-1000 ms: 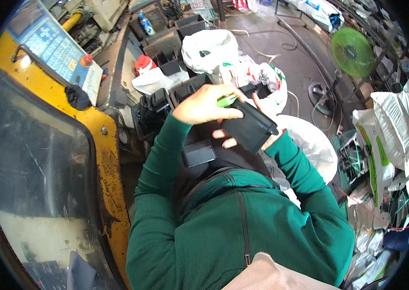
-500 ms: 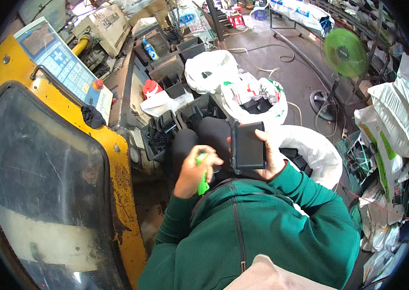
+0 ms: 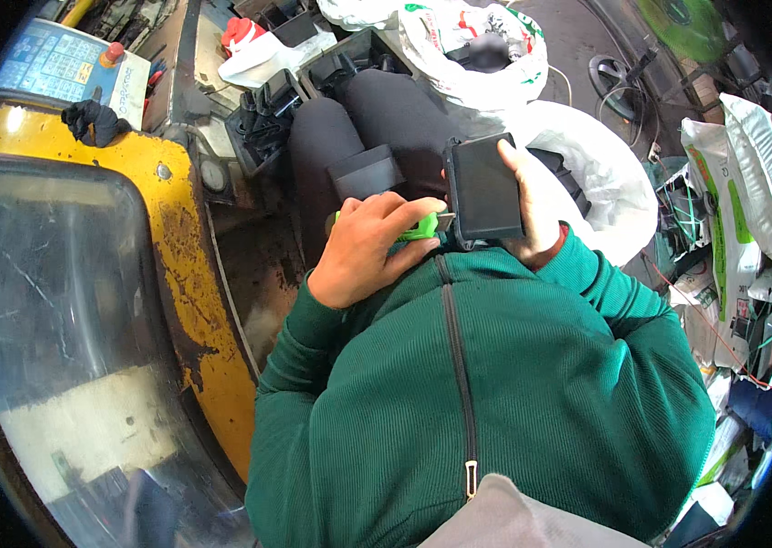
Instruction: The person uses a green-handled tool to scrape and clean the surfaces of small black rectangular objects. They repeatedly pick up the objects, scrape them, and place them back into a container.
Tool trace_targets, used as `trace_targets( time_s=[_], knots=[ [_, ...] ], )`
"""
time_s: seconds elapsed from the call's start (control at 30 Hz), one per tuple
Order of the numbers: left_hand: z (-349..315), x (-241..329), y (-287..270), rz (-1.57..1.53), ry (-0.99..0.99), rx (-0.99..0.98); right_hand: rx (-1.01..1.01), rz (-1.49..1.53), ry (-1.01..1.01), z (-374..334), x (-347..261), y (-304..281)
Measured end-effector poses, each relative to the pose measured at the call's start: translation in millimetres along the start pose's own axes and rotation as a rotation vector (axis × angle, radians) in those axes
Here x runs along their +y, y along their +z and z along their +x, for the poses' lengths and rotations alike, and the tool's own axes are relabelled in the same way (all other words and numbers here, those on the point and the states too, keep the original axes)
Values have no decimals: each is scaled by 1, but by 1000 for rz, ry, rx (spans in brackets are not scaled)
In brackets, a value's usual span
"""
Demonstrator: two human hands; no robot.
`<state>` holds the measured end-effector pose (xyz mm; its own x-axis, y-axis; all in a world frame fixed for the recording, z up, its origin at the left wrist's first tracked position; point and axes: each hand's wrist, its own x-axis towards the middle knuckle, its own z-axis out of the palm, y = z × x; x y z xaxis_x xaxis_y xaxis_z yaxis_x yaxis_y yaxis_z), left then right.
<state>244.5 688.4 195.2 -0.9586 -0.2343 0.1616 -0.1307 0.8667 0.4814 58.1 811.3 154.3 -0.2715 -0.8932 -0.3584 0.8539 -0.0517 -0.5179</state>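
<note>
My left hand [image 3: 375, 239] is closed round a green-handled knife [image 3: 421, 228], whose short metal blade points at the lower left edge of a black part. That part is a black rectangular plastic tray [image 3: 488, 189], held up over my lap. Its far right side is gripped by my right hand [image 3: 536, 196], thumb on the rim and fingers mostly hidden behind. The blade is at or very near the tray's edge; whether it touches, I cannot tell. Across my dark-trousered thighs lies another black plastic piece [image 3: 366, 172].
A white sack [image 3: 619, 183] with black parts stands at my right, another sack [image 3: 413, 50] beyond my knees. Black bins [image 3: 349, 57] hold dark parts. On the left is a yellow machine [image 3: 189, 301] with a control panel [image 3: 52, 64]. A green fan [image 3: 682, 23] stands far right.
My left hand has brought the knife rightward to the tray's edge and its blade now shows. The view has tilted down, and the black piece on my thighs has come into sight.
</note>
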Motion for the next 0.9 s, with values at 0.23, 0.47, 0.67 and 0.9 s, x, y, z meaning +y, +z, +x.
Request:
trace_targets(
  time_s=[0.23,0.47,0.67,0.9],
  knots=[
    [3,-5,10,64,33,35,82,-3,25,4,4,-1],
    [10,-28,19,105,-54,223,124,-106,182,-8,8,6],
    [12,-18,11,79,-45,154,18,-70,134,-9,4,4],
    [19,-28,14,189,-35,189,-78,-114,215,-9,-2,2]
  ],
)
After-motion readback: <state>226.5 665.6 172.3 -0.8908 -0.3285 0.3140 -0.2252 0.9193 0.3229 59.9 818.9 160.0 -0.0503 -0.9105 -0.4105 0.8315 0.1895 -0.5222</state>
